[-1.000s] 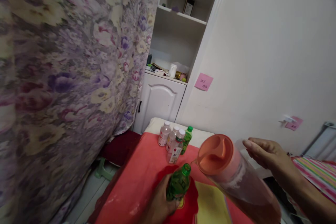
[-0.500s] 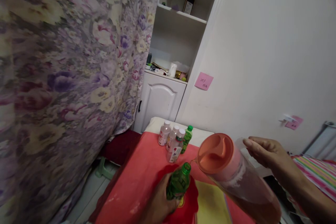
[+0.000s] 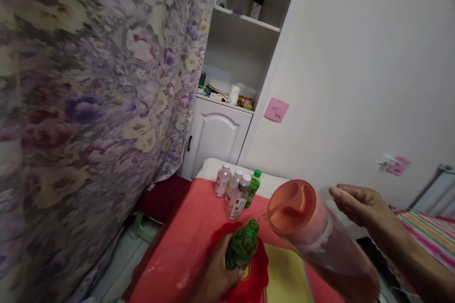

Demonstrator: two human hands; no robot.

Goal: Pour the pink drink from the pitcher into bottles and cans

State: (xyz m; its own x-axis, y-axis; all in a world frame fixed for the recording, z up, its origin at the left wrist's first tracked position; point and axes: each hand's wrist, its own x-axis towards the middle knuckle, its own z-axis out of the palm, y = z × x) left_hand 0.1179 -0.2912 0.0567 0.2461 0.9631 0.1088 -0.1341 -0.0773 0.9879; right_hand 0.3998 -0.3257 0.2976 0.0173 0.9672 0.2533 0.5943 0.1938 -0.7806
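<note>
My left hand [image 3: 216, 277] is wrapped around a green plastic bottle [image 3: 242, 247] standing on a red mat [image 3: 258, 277] at the near edge of the table. My right hand [image 3: 359, 203] grips the clear handle of a tall see-through pitcher [image 3: 322, 241] with an orange lid [image 3: 291, 207]. The pitcher is tilted steeply to the left, its spout just right of the green bottle's open neck. A thin stream runs from the spout toward the neck.
Several small bottles [image 3: 235, 189], pale ones and one green, stand at the table's far end on the red cloth [image 3: 185, 246]. A flowered curtain [image 3: 88, 104] hangs at left. Behind are a white cabinet [image 3: 216, 135] and a wall with pink notes [image 3: 276, 110].
The pitcher and both hands have hardly moved; the view shifted very slightly.
</note>
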